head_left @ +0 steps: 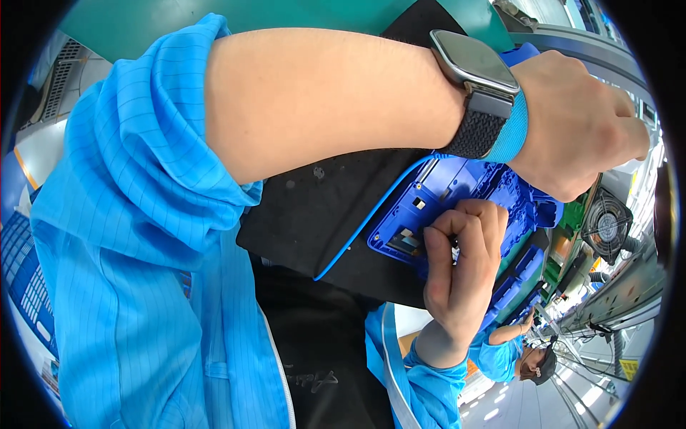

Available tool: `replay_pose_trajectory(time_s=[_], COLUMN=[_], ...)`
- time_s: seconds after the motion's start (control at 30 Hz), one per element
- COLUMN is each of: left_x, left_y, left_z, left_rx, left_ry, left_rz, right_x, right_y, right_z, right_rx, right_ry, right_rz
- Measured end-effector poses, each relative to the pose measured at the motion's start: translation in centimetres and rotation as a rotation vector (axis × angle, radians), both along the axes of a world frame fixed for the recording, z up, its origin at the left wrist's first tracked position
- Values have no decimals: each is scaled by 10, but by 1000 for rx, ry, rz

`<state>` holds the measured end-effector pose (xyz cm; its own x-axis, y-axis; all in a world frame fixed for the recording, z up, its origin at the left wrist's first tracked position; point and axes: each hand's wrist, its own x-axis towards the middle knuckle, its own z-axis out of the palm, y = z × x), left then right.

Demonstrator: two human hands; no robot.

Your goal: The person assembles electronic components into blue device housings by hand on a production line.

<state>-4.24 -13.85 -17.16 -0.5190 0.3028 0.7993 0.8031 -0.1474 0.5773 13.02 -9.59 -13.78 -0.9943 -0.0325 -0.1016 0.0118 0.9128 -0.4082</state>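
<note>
My left forearm reaches across the upper part of the view, wearing a smartwatch (pixel 477 61) and a light-blue wrist strap (pixel 511 132) with a thin blue cord (pixel 371 214). At the upper right my left hand (pixel 579 125) is closed, its fingertips turned away, so anything in it is hidden. A blue plastic housing (pixel 446 179) with ribs and openings lies on a black mat (pixel 314 207). Over its near edge is my right hand (pixel 468 264), thumb and fingers pinched together. A small dark spot shows between these fingers, too small to name.
A green work surface (pixel 300 18) spans the far side. To the right are another blue plastic part (pixel 514 286), a round black fan (pixel 607 222) and metal framing. A co-worker in blue (pixel 504 357) is at lower right. A blue basket (pixel 25 264) stands at far left.
</note>
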Motion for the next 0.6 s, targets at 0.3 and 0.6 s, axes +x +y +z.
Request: replay_pose_trajectory(time_s=[0.3,0.6], left_x=[2,-1], left_y=[4,8], left_z=[1,-6], left_rx=[-5,114], left_ry=[-58,-65], left_rz=[-64,-8], right_x=[1,6], right_y=[0,1], right_z=[0,-7], right_rx=[32,-120], right_ry=[-3,113], right_rz=[16,-44])
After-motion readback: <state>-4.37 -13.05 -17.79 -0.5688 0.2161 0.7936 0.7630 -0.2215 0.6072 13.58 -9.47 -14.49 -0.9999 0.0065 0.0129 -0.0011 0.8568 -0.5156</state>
